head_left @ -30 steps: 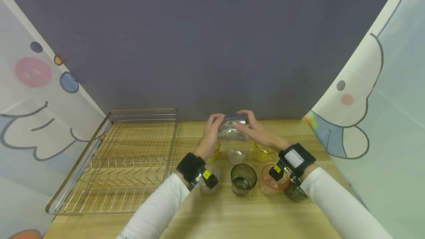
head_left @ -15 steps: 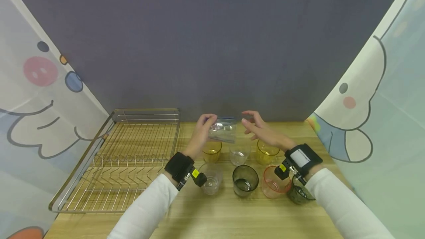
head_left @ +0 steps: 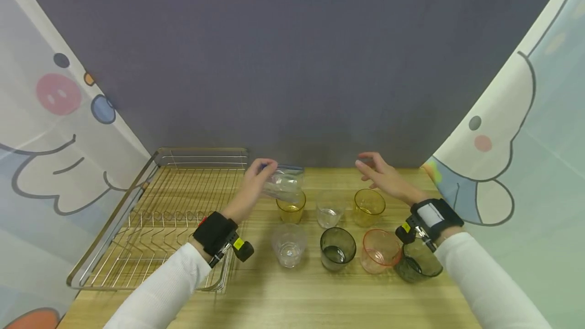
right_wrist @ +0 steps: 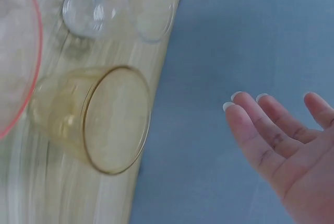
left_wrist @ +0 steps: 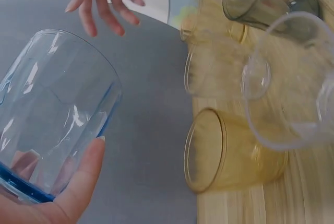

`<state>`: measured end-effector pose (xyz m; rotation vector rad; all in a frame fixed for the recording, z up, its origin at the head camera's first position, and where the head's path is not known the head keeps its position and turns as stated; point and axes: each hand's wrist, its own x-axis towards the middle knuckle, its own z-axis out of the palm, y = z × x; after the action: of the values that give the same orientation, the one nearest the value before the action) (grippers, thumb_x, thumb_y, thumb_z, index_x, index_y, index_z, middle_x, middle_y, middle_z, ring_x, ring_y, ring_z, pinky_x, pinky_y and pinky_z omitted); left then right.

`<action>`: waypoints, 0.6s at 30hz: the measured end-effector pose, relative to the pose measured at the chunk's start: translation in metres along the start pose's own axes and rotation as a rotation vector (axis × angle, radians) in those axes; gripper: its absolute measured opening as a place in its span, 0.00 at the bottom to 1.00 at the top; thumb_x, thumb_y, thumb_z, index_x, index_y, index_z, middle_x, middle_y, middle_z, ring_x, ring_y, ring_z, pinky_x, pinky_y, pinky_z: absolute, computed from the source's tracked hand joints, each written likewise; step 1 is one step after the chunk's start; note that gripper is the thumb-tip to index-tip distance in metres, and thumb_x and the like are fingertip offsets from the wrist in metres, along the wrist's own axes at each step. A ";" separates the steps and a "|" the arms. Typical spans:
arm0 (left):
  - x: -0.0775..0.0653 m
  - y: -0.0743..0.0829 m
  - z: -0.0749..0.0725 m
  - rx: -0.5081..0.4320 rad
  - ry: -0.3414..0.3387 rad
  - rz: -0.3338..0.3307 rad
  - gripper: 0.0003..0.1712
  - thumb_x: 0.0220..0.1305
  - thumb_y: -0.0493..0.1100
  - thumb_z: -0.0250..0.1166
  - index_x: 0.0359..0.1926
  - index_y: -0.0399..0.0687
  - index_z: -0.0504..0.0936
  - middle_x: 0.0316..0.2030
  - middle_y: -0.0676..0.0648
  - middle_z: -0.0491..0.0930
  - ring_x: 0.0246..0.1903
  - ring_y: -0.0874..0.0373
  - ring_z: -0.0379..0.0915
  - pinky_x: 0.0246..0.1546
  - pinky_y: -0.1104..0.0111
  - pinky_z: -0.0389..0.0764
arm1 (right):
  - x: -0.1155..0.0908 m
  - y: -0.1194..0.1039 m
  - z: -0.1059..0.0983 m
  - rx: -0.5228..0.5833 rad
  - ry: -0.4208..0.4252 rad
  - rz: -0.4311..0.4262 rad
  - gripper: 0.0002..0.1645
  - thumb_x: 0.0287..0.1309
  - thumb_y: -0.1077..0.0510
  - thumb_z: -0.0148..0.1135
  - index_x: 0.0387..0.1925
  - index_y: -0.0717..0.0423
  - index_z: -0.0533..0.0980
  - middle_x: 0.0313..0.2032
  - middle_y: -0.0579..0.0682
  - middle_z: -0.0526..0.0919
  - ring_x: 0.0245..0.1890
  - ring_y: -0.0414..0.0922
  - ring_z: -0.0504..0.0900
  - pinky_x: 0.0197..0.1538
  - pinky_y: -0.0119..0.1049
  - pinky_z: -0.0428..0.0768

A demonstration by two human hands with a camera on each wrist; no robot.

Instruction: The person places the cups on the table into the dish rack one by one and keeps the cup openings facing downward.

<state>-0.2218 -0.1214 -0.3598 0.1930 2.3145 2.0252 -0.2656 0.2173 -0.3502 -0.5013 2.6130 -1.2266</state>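
Note:
My left hand [head_left: 253,184] grips a clear glass tumbler [head_left: 285,179] by its bluish base and holds it on its side above the back of the table. In the left wrist view the tumbler [left_wrist: 57,93] has faceted sides, with my thumb along its wall. Its mouth points right, over an amber glass [head_left: 291,212]. Across a gap, my right hand [head_left: 384,176] hovers behind another amber glass [head_left: 368,208]. Nothing is in its fingers, which are loosely extended in the right wrist view.
A wire dish rack [head_left: 201,151] stands on the left of the wooden table. Other glasses stand upright in two rows: two clear ones [head_left: 330,212], a grey one [head_left: 337,253], a red-rimmed one [head_left: 379,255] and a dark one [head_left: 417,265]. A dark panel [head_left: 292,65] rises behind.
Both hands were on the tumbler; the right hand has let go and moved right. My left hand has carried the tumbler left, toward the rack.

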 end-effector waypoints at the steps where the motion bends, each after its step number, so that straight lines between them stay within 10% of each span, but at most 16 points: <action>1: -0.002 0.000 -0.004 0.012 0.003 -0.004 0.26 0.76 0.54 0.48 0.64 0.41 0.64 0.63 0.40 0.66 0.64 0.45 0.63 0.70 0.49 0.62 | -0.001 0.002 -0.001 -0.009 0.002 0.004 0.38 0.74 0.36 0.40 0.73 0.53 0.51 0.66 0.67 0.67 0.59 0.62 0.76 0.52 0.48 0.81; 18: -0.026 0.003 -0.051 0.132 0.004 0.016 0.30 0.77 0.57 0.48 0.67 0.41 0.61 0.67 0.38 0.61 0.68 0.43 0.58 0.69 0.48 0.59 | -0.008 0.032 -0.019 -0.057 -0.023 0.057 0.40 0.75 0.36 0.39 0.74 0.57 0.49 0.69 0.69 0.62 0.62 0.65 0.73 0.56 0.55 0.78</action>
<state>-0.2023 -0.1748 -0.3512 0.2141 2.4580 1.8823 -0.2709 0.2529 -0.3621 -0.4441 2.6304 -1.1257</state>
